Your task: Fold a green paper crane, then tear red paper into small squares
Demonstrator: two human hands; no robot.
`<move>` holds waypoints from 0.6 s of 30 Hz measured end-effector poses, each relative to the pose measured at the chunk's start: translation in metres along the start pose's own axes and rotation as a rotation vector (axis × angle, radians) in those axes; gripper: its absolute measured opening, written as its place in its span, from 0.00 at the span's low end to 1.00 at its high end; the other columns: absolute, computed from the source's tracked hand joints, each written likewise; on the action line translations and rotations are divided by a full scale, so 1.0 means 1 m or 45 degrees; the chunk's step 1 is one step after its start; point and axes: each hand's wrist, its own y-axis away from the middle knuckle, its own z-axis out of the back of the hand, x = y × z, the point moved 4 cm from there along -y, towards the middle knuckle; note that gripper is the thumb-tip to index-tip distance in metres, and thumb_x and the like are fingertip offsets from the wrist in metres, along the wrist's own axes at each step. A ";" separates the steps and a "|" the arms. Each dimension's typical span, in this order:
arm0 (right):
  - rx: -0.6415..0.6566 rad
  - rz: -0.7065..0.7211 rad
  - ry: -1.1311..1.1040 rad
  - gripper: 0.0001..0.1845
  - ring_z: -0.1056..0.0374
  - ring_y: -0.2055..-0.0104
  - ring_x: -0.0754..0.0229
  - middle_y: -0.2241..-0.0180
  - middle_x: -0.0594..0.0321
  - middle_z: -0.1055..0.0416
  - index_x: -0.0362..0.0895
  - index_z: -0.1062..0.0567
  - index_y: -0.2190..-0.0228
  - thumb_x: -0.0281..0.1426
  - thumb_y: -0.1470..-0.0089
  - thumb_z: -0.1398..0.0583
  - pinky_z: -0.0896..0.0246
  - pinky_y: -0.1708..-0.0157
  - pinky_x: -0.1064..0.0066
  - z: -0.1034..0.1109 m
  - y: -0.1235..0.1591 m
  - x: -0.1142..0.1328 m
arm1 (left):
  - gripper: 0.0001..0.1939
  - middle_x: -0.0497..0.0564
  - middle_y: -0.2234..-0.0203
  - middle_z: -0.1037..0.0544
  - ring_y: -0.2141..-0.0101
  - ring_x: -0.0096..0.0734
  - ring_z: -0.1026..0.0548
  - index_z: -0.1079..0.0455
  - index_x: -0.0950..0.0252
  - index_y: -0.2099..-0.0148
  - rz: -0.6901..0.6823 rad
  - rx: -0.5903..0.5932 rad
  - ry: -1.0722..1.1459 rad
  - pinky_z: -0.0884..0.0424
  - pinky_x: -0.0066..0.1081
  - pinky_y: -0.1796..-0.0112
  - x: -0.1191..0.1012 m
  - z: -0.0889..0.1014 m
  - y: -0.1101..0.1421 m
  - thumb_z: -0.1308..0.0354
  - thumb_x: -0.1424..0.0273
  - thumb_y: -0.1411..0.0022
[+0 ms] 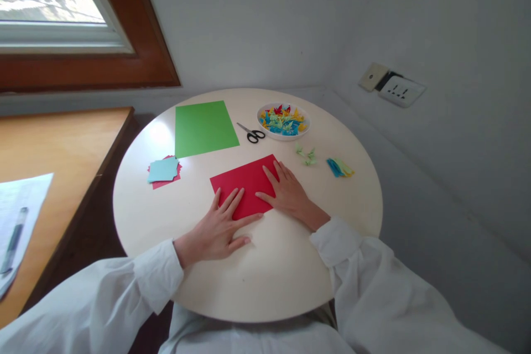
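Note:
A red sheet of paper (249, 185) lies flat on the round white table (257, 282), tilted a little. Across its near left edge rests my left hand (219, 229), fingers spread, the thumb on the bare tabletop. My right hand (290, 191) lies with stretched fingers on the sheet's right edge, covering part of it. Neither hand grips anything. Beyond the sheet are scissors (252, 134) with black handles and a larger green sheet of paper (205, 128).
A white bowl (306, 130) holds many small folded paper pieces. Pale green folded pieces (306, 156) and a blue-and-yellow paper bundle (340, 167) lie at right. Small paper squares (163, 170) are stacked at left. A wooden desk (62, 138) carries a pen (15, 240) on papers.

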 end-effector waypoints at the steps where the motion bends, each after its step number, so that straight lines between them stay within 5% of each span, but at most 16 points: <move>1: -0.003 0.000 -0.003 0.44 0.60 0.34 0.45 0.37 0.44 0.53 0.39 0.45 0.40 0.56 0.47 0.53 0.57 0.40 0.53 0.000 0.000 0.000 | 0.29 0.60 0.36 0.50 0.36 0.52 0.58 0.56 0.49 0.35 -0.006 -0.001 -0.002 0.60 0.60 0.44 0.000 0.000 0.003 0.58 0.53 0.36; 9: 0.050 -0.008 0.010 0.44 0.61 0.34 0.44 0.36 0.41 0.56 0.36 0.46 0.40 0.55 0.47 0.52 0.59 0.39 0.55 -0.001 -0.001 0.000 | 0.30 0.60 0.35 0.54 0.36 0.50 0.56 0.58 0.51 0.34 0.003 0.023 0.012 0.58 0.57 0.43 -0.001 0.003 0.020 0.57 0.54 0.35; 18: 0.070 -0.022 0.007 0.46 0.62 0.34 0.43 0.36 0.41 0.57 0.36 0.47 0.40 0.56 0.48 0.52 0.60 0.39 0.54 -0.001 -0.001 0.000 | 0.25 0.54 0.35 0.53 0.37 0.48 0.54 0.52 0.51 0.35 0.012 0.274 0.281 0.66 0.58 0.42 0.009 0.019 0.043 0.60 0.58 0.33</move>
